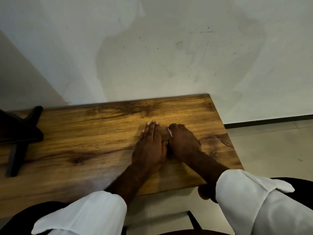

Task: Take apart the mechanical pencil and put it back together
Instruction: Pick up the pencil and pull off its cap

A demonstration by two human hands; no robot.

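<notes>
My left hand (150, 143) lies flat on the wooden table (84, 133), palm down, fingers straight and close together, holding nothing. My right hand (183, 142) rests right beside it with its fingers curled. A thin pale mechanical pencil (169, 131) shows at the inner edge of the right hand's curled fingers, slanting from upper left to lower right. Most of the pencil is hidden under that hand. The two hands touch near the thumbs.
A dark stand with angled legs (20, 133) sits on the table's left end. The table's right edge (232, 141) is close to my right hand, with tiled floor beyond. A pale wall rises behind the table. White sleeves cover both forearms.
</notes>
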